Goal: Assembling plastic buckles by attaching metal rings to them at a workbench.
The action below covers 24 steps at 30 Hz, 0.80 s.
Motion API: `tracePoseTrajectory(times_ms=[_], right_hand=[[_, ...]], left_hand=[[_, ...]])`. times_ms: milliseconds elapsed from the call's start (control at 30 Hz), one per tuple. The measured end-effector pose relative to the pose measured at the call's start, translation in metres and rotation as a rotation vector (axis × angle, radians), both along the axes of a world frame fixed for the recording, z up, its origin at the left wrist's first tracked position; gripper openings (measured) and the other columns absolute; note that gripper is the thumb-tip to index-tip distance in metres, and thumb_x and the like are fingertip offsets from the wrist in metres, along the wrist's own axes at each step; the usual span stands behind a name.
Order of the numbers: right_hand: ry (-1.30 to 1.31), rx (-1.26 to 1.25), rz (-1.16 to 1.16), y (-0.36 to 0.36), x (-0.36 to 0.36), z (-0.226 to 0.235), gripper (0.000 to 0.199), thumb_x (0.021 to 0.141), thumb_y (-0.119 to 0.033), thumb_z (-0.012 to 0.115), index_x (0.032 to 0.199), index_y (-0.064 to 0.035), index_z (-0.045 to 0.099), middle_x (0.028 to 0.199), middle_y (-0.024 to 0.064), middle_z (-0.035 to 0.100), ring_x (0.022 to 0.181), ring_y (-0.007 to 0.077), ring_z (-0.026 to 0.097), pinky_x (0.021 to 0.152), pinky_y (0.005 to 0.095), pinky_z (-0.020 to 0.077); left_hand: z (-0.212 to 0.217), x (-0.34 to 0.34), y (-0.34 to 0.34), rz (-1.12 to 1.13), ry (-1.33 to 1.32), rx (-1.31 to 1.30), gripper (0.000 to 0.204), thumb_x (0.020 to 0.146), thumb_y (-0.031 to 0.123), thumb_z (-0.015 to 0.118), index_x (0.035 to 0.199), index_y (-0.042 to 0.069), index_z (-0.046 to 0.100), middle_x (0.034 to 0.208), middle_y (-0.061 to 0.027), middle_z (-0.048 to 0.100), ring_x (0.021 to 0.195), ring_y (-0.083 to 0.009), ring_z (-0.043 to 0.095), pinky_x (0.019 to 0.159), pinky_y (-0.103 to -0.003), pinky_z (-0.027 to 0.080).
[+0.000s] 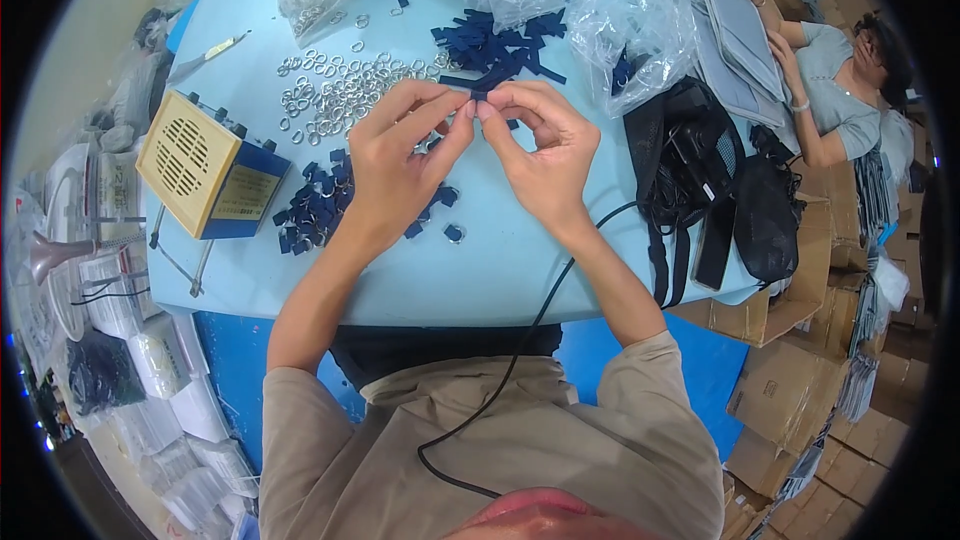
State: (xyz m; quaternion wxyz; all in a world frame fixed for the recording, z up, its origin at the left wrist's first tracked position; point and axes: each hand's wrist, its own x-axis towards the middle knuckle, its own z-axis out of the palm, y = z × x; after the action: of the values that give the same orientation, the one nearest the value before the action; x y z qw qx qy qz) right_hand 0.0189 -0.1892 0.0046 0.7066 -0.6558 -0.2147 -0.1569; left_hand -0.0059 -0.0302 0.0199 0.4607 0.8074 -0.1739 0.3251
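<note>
My left hand and my right hand meet over the table, thumbs and fingertips pinching a short dark blue fabric strip between them. Whether a ring is on the strip is hidden by the fingers. Just beyond my hands lies a heap of loose dark blue strips. To the left of it, silvery metal rings are spread in a pile. Several small folded dark blue pieces, some showing metal rings, are scattered beside and under my left forearm.
A cream and blue box-shaped device stands at the left, near a small cutter. Clear plastic bags line the far side. At the right are a black bag, a phone and a cable. Another person sits beyond.
</note>
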Motion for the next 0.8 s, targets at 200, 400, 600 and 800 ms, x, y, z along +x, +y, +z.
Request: tracePoseTrajectory(times_ms=[200,400,600,800], right_hand=[[0.445,0.068,0.212,-0.012,0.003,0.016,0.015,0.09,-0.001,0.074,0.103,0.0071,0.073,0.094,0.0117,0.074,0.085,0.0157,0.071,0.077,0.0274,0.0588],[0.538,0.178,0.335,-0.019,0.009,0.012,0.017,0.09,-0.005,0.074,0.104,0.0048,0.073,0.092,0.0129,0.075,0.084,0.0192,0.073,0.082,0.032,0.0588],[0.594,0.257,0.381,-0.02,0.008,0.011,0.018,0.09,-0.005,0.075,0.105,0.0051,0.073,0.093,0.0132,0.075,0.084,0.0198,0.073,0.085,0.0328,0.058],[0.664,0.317,0.429,-0.023,0.008,0.017,0.018,0.091,-0.004,0.073,0.106,0.0044,0.073,0.096,0.0138,0.075,0.085,0.0195,0.072,0.083,0.0321,0.0579]], left_hand=[[-0.002,0.004,0.006,-0.142,0.342,-0.25,0.012,0.092,0.005,0.072,0.1,-0.004,0.075,0.092,-0.0057,0.069,0.071,-0.0088,0.061,0.059,-0.022,0.048],[0.003,0.007,0.011,-0.333,0.577,-0.526,0.019,0.094,0.011,0.073,0.105,-0.005,0.076,0.096,-0.009,0.068,0.069,-0.0092,0.061,0.057,-0.022,0.047],[0.005,0.01,0.017,-0.396,0.678,-0.567,0.02,0.094,0.013,0.072,0.104,-0.004,0.076,0.092,-0.0074,0.068,0.068,-0.0088,0.057,0.06,-0.023,0.045],[0.0,0.014,0.02,-0.471,0.753,-0.618,0.022,0.094,0.016,0.072,0.102,-0.004,0.076,0.089,-0.0064,0.067,0.07,-0.01,0.057,0.062,-0.024,0.044]])
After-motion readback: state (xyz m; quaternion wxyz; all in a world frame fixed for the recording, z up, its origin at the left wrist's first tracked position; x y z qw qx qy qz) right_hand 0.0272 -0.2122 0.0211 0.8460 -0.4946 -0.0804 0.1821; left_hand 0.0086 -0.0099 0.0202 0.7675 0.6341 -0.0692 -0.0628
